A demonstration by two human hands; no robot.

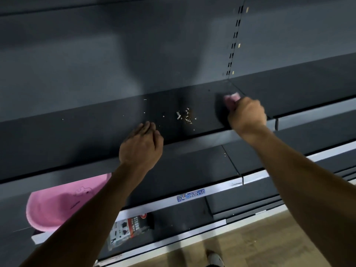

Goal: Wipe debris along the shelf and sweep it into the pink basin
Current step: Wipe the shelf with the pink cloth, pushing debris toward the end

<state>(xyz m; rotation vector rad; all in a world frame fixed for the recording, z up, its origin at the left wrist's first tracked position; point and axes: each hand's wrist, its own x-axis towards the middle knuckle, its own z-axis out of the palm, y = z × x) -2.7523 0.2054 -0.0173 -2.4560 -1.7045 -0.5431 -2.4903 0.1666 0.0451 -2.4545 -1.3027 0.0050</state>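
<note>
On the dark shelf (pixel 77 135), right hand (pixel 247 114) is clenched around a pink cloth (pixel 232 99), cloth end poking out far-left of the fist, near the seam with the next shelf section. Debris (pixel 186 116), pale crumbs plus one larger white bit, lies scattered between the hands, spread roughly near-to-far, closer to the near edge. Left hand (pixel 141 146) rests at the shelf's near lip, fingers loosely curled, holding nothing, just left of the crumbs. Pink basin (pixel 57 207) sits one shelf lower, down-left, partly hidden by the left forearm and upper shelf edge. Packaged item (pixel 127 230) lies on a lower shelf, blue price label (pixel 191 195) on the rail above it. Shelf surface runs open leftward; slotted upright (pixel 234 45) at back right.
</note>
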